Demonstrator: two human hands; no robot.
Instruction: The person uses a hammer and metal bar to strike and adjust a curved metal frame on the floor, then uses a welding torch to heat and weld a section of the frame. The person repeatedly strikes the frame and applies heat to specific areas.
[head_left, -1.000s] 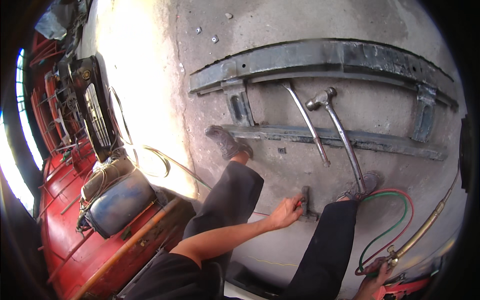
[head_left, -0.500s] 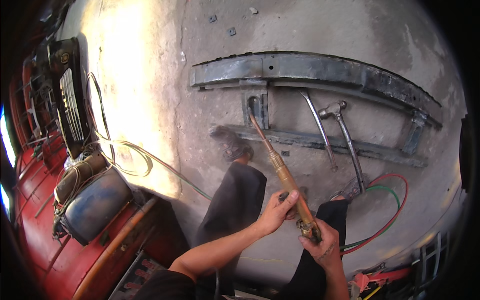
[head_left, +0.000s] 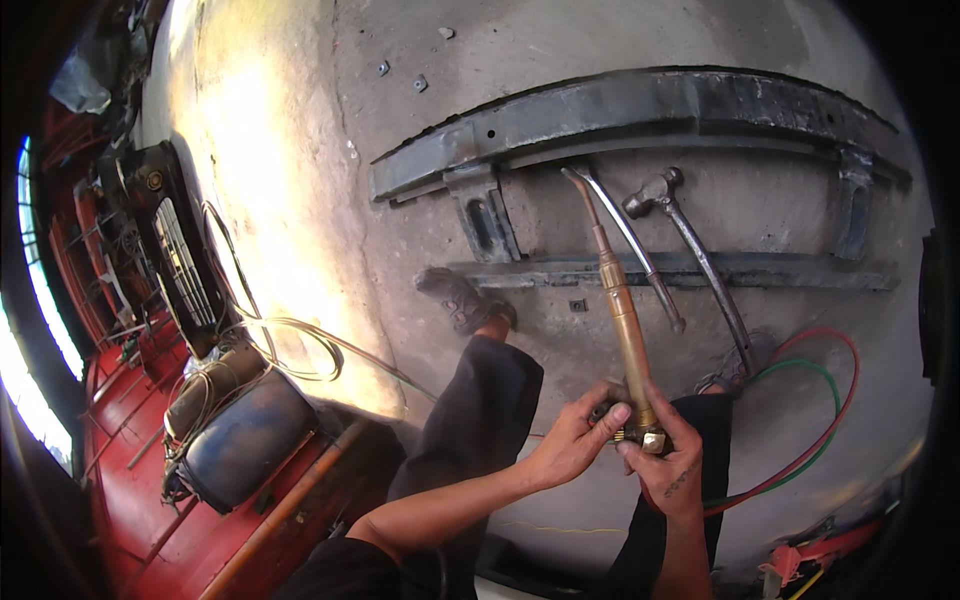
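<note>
My left hand (head_left: 585,430) is closed around a fitting at the lower end of a brass gas torch (head_left: 627,330), its thumb on a small knob. My right hand (head_left: 672,455) grips that valve end from the right, fingers wrapped round it. The torch's copper nozzle (head_left: 590,206) points up toward a long curved steel beam (head_left: 640,122), which has two brackets to a straight steel bar (head_left: 790,271). A steel pry bar (head_left: 640,270) and a ball-peen hammer (head_left: 700,254) lie beside the nozzle. Red and green hoses (head_left: 836,410) run from my right hand's area.
On the left, sunlit floor (head_left: 260,120) holds coiled pale hoses (head_left: 310,345). Beyond lie a dark car grille (head_left: 178,250), red painted metal (head_left: 130,500) and a blue tank (head_left: 235,445). My shod left foot (head_left: 455,298) is near the straight bar. Small metal nuts (head_left: 420,84) lie at the top.
My right hand brought the torch up from the right to the middle. My left hand left a small tool near the floor and took hold of the torch, which has since turned more upright.
</note>
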